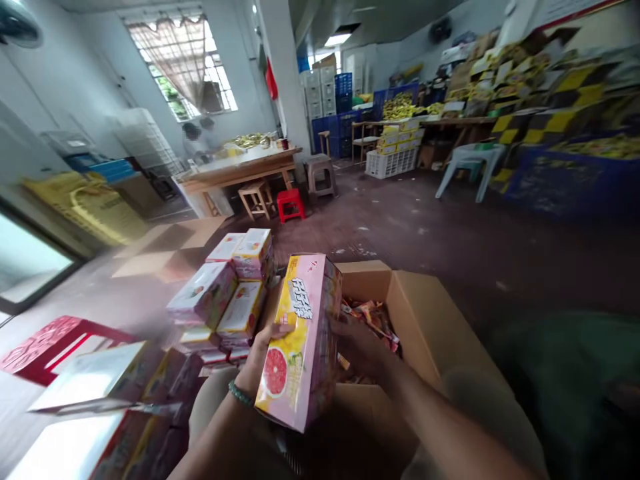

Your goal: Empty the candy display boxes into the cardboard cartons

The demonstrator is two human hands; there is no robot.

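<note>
A pink and yellow printed carton [295, 340] with a grapefruit picture is tilted in front of me. My left hand [265, 347] grips its left edge, thumb on the printed face, fingers hidden beneath. Against the carton's right side is my right hand [357, 340], its fingers bent and partly blurred. Below and to the right stands an open brown cardboard box [430, 313] between my legs. Small colourful wrapped packets [373, 317] lie inside it, partly hidden by my right forearm.
Similar cartons [205, 290] are stacked to the left, with more cartons [95, 377] nearer me. A red plastic stool [55, 343] stands beside them. An empty-looking cardboard box [173, 247] lies behind. Farther off are a worktable [240, 163], stools, and a blue crate [570, 177] at right.
</note>
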